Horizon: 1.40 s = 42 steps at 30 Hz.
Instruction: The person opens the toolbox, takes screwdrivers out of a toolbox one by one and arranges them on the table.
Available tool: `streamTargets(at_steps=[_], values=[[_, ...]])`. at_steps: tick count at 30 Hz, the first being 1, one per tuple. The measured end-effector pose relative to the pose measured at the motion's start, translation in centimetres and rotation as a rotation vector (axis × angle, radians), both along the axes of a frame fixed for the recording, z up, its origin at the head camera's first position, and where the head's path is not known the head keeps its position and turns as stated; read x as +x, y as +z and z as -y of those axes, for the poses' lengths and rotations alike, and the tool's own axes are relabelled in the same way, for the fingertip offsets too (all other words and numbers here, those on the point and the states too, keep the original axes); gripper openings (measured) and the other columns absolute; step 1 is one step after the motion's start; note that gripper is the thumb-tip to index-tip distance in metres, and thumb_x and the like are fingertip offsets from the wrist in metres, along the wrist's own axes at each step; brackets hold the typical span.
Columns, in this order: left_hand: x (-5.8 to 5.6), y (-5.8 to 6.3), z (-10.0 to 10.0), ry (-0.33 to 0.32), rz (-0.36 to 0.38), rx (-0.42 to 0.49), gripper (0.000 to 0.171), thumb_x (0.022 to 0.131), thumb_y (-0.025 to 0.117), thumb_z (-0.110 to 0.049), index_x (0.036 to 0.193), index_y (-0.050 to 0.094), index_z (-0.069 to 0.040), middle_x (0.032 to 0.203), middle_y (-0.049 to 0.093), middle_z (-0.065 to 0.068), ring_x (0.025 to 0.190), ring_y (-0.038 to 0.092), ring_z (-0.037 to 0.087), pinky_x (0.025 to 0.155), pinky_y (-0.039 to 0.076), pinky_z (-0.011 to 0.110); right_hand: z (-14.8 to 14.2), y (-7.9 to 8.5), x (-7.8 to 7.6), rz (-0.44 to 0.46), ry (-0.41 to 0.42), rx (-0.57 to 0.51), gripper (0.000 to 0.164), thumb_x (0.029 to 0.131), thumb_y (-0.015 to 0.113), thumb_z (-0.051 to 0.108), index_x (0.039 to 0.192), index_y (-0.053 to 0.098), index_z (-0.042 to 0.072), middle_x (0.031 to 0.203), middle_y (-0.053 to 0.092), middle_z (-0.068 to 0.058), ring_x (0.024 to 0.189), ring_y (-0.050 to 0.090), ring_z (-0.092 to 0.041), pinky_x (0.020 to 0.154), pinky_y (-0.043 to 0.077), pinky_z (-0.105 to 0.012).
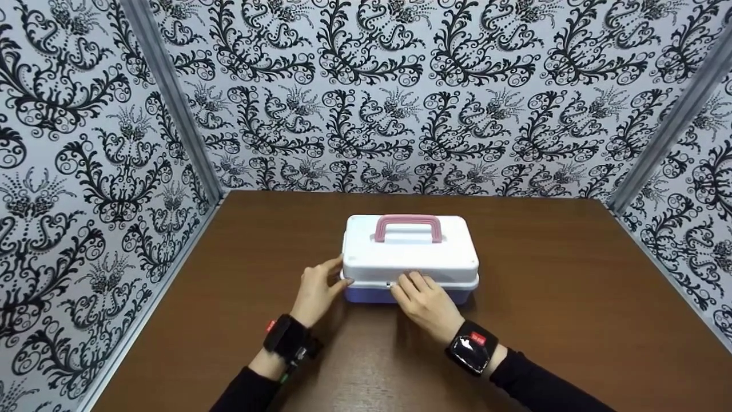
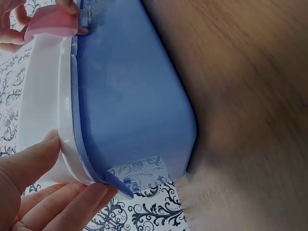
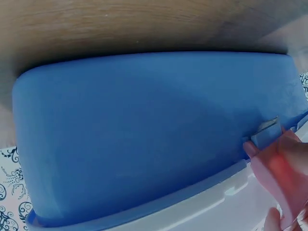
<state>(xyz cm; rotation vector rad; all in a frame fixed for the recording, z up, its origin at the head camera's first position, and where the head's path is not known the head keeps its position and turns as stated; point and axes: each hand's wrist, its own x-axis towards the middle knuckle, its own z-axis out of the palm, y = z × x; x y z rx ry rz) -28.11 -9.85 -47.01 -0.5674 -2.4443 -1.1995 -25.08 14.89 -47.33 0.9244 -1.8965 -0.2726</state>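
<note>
Mid-frame, our right hand (image 1: pixel 426 303) pinches pink latch (image 3: pixel 274 173), left hand (image 1: pixel 315 290) grips box (image 1: pixel 400 256); we should keep it steady, work latch evenly

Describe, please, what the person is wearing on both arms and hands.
The left hand and right hand wear no gloves. A black left wristband and a glossy black right wristband each carry a small red tag. The dark sleeves stop short of the wristbands.

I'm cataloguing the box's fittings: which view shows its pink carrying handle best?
The head view: the pink handle shows whole and uncovered on the white lid. Neither wrist view shows it; the pink piece there is the front latch.
</note>
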Motion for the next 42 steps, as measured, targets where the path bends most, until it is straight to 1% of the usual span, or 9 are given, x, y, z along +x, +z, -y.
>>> streamTargets(at_steps=[4,7,10,17,23,29,32,36,42], values=[[0.0,0.0,0.0,0.003,-0.006,0.0,0.049,0.083,0.078,-0.011,0.125,0.063,0.008,0.114,0.07,0.023,0.104,0.071,0.031,0.091,0.057,0.043,-0.1,-0.1,0.2,-0.008,0.022,0.005,0.012,0.093,0.047,0.01,0.092,0.058,0.005,0.091,0.06,-0.008,0.08,0.056,-0.024,0.062,0.049,-0.03],[0.1,-0.1,0.0,0.006,-0.005,0.0,0.049,0.083,0.078,-0.011,0.125,0.063,0.008,0.115,0.069,0.024,0.103,0.071,0.031,0.09,0.058,0.042,-0.3,-0.3,0.4,-0.01,0.046,0.011,0.01,0.092,0.047,0.007,0.086,0.055,0.006,0.091,0.06,-0.007,0.078,0.055,-0.023,0.062,0.049,-0.029],[0.0,-0.1,-0.1,0.014,0.009,-0.004,0.05,0.083,0.078,-0.011,0.126,0.062,0.008,0.115,0.069,0.024,0.103,0.071,0.031,0.089,0.058,0.041,-0.3,-0.4,0.9,-0.012,0.076,0.008,0.011,0.091,0.048,0.006,0.086,0.057,0.006,0.091,0.061,-0.007,0.078,0.056,-0.021,0.062,0.05,-0.029],[0.1,0.0,-0.1,-0.008,0.033,0.026,0.05,0.084,0.077,-0.009,0.127,0.06,0.011,0.117,0.067,0.028,0.104,0.07,0.034,0.085,0.06,0.037,-0.4,-0.6,2.2,-0.034,0.11,0.031,0.016,0.09,0.05,0.006,0.088,0.066,0.006,0.09,0.069,-0.005,0.077,0.059,-0.017,0.058,0.048,-0.025],[0.1,-0.2,-0.1,-0.014,0.034,0.027,0.052,0.083,0.077,-0.008,0.128,0.059,0.01,0.119,0.066,0.027,0.104,0.07,0.033,0.086,0.06,0.036,-0.5,-1.1,3.0,0.043,0.132,0.009,0.015,0.088,0.051,0.004,0.08,0.064,0.007,0.083,0.064,-0.001,0.074,0.058,-0.015,0.053,0.046,-0.023],[0.0,-0.2,-0.1,-0.009,0.021,0.031,0.051,0.083,0.078,-0.007,0.127,0.06,0.01,0.118,0.067,0.028,0.103,0.071,0.033,0.085,0.06,0.035,-0.7,-1.8,3.1,0.094,0.158,0.018,0.021,0.081,0.05,-0.002,0.082,0.068,0.007,0.079,0.064,0.0,0.071,0.056,-0.012,0.051,0.046,-0.021],[0.0,-0.3,-0.2,-0.014,0.017,0.042,0.051,0.082,0.078,-0.007,0.126,0.06,0.011,0.117,0.067,0.029,0.103,0.071,0.034,0.085,0.06,0.035,-0.8,-2.1,3.0,0.123,0.159,0.023,0.02,0.08,0.054,-0.001,0.082,0.071,0.008,0.078,0.066,0.001,0.07,0.058,-0.011,0.052,0.048,-0.02],[-0.1,-0.4,-0.2,-0.025,0.022,0.054,0.051,0.082,0.078,-0.008,0.126,0.06,0.012,0.117,0.066,0.029,0.104,0.07,0.034,0.085,0.059,0.034,-1.0,-2.2,3.0,0.172,0.157,0.036,0.016,0.075,0.063,-0.001,0.084,0.073,0.007,0.078,0.068,0.001,0.072,0.06,-0.01,0.054,0.052,-0.019],[0.0,-0.3,-0.1,-0.028,0.023,0.056,0.051,0.083,0.078,-0.009,0.126,0.06,0.012,0.118,0.066,0.029,0.105,0.07,0.034,0.086,0.059,0.035,-1.1,-2.3,3.1,0.279,0.137,0.042,0.021,0.068,0.074,-0.002,0.087,0.073,0.006,0.079,0.068,-0.001,0.072,0.059,-0.011,0.055,0.053,-0.019]])
